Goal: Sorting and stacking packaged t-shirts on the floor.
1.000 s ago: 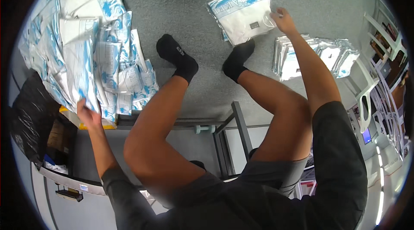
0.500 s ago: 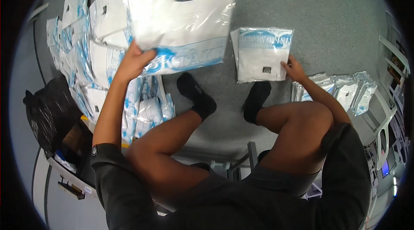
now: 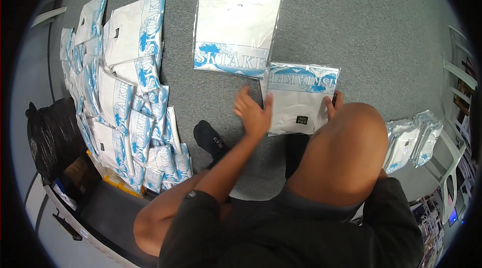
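A folded white shirt in a clear bag with blue print (image 3: 296,102) is in front of me, a dark label on it and another bagged shirt partly under it. My right hand (image 3: 335,105) grips its right edge, partly hidden behind my raised knee. At its left edge my left hand (image 3: 255,112) is open, fingers apart, the thumb close to the bag. Farther off, another bagged white shirt (image 3: 236,29) lies flat on the floor, its lower right corner meeting the shirts by my hands.
Overlapping bagged shirts (image 3: 113,112) cover the floor at left, beside a black plastic bag (image 3: 55,137) and a dark open case (image 3: 115,212). Stacked bagged shirts (image 3: 401,142) lie at right near a white chair-like frame (image 3: 454,167). My socked foot (image 3: 208,137) is on the grey carpet (image 3: 341,17).
My left hand has let go of the large bagged shirt, which now lies on the floor, and has come toward the right hand's shirts. Those shirts have moved slightly nearer to me.
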### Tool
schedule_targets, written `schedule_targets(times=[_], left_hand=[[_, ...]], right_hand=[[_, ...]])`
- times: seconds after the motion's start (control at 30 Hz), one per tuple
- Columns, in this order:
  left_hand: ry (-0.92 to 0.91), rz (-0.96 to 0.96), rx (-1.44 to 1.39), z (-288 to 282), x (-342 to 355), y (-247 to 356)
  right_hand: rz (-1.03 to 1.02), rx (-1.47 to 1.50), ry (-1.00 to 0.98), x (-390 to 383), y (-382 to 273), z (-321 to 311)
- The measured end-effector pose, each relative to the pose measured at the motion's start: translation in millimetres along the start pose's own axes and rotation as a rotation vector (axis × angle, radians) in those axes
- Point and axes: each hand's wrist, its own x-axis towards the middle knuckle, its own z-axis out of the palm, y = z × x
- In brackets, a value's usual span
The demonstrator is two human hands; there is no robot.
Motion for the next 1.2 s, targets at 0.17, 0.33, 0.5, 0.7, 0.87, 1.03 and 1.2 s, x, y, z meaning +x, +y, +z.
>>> schedule_targets(times=[0.17,0.33,0.5,0.7,0.87,1.03,1.2], left_hand=[[-0.121,-0.114,-0.112,15.1,-18.8,-7.4],[-0.23,0.217,-0.317,22.5,-6.4,41.7],[-0.128,0.361,-0.427,61.0,63.0,89.1],[0.087,0.703,0.132,71.5,90.0,105.6],[-0.09,0.707,0.379,100.8,114.4,127.6],[-0.086,0.654,0.309,115.1,108.0,113.9],[-0.129,0.617,0.324,113.0,107.6,103.9]], right_hand=[[0.161,0.11,-0.087,-31.5,-81.4,3.6],[0.352,0.208,-0.1,-30.2,-131.1,-27.3],[-0.309,0.073,0.028,61.1,-100.2,-47.0],[-0.479,-0.473,0.298,89.1,-130.8,-33.3],[-0.575,-0.68,0.225,98.7,-146.5,-0.2],[-0.613,-0.623,0.172,106.2,-130.5,4.5],[-0.599,-0.614,0.116,102.8,-130.9,10.7]])
